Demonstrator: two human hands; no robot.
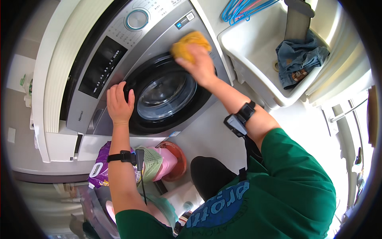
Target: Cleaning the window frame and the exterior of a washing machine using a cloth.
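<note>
A yellow cloth (191, 44) lies under my right hand (198, 62), against the grey front panel of a Hisense front-loading washing machine (155, 38), just above the rim of its round door. My left hand (120, 101) rests with its fingers on the left edge of the black door ring (149, 128), thumb apart, holding nothing. The door with its glass window (167, 92) appears closed. Left of the door are a dark display panel (103, 67) and a round dial (137, 19).
A white sink (253, 44) with blue jeans (298, 59) over its rim stands at the right, blue hangers (238, 12) behind. Below the machine are a purple bag (100, 167), a green basket (153, 161) and a red bucket (180, 161).
</note>
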